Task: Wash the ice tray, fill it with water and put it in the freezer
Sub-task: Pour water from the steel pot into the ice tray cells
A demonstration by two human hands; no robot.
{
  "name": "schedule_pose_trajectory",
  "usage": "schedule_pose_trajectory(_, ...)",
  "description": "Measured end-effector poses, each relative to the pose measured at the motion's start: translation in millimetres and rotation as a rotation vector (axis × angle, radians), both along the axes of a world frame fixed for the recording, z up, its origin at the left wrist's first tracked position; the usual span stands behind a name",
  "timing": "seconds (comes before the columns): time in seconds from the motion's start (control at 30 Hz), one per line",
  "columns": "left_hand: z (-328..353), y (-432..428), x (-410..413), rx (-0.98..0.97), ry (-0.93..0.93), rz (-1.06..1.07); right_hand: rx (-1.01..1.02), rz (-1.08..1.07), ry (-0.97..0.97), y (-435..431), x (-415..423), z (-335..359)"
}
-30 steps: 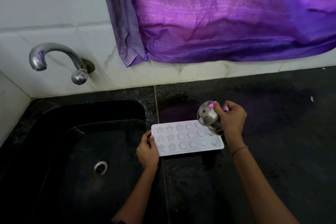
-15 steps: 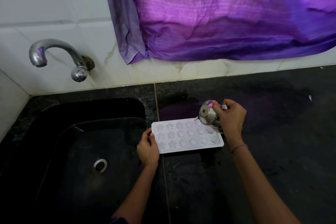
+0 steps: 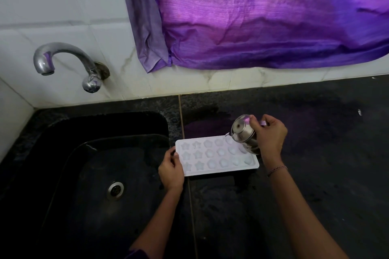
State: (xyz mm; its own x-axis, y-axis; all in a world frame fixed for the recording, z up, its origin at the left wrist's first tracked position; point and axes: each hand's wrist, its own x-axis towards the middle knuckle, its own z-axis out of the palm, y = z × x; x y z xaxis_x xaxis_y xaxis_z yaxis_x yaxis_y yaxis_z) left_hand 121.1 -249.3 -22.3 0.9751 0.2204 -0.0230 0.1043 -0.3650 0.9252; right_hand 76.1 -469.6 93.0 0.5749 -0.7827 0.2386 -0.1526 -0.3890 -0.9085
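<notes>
A white ice tray (image 3: 216, 156) with star and flower shaped moulds lies flat on the black counter (image 3: 315, 164), just right of the sink. My left hand (image 3: 171, 169) grips the tray's left end. My right hand (image 3: 268, 135) holds a small steel cup (image 3: 243, 132) tilted over the tray's far right corner, its mouth turned left and down towards the moulds. The cup hides the rightmost moulds of the back row.
A black sink (image 3: 94, 174) with a steel drain (image 3: 115, 189) lies to the left. A steel tap (image 3: 63, 63) juts from the white tiled wall above it. A purple cloth (image 3: 263, 17) hangs over the wall behind the counter. The counter looks wet around the tray.
The tilted cup has shifted slightly towards the tray's far right corner. My left hand has stayed on the tray's left end, and the tray has not moved.
</notes>
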Motion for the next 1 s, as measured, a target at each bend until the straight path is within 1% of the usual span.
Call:
schedule_pose_trajectory(0.2,1.1,-0.4,-0.6,-0.008,0.0,0.0,0.185,-0.057,-0.037,-7.9,-0.7,-2.0)
schedule_pose_trajectory(0.3,0.7,0.0,-0.6,-0.011,0.005,-0.003,0.218,-0.076,-0.05,-11.7,-1.4,-1.1)
schedule_pose_trajectory(0.47,3.4,-1.0,-0.9,-0.005,0.014,0.007,0.146,-0.071,-0.026,-16.1,-1.8,-2.9)
schedule_pose_trajectory(0.73,4.2,-0.7,-1.7,-0.011,0.021,0.006,-0.052,-0.026,0.015,-15.8,-4.0,-1.5)
schedule_pose_trajectory(1.0,3.5,-0.1,-1.4,-0.024,0.033,0.002,-0.11,0.006,0.034,-16.8,-1.6,-3.4)
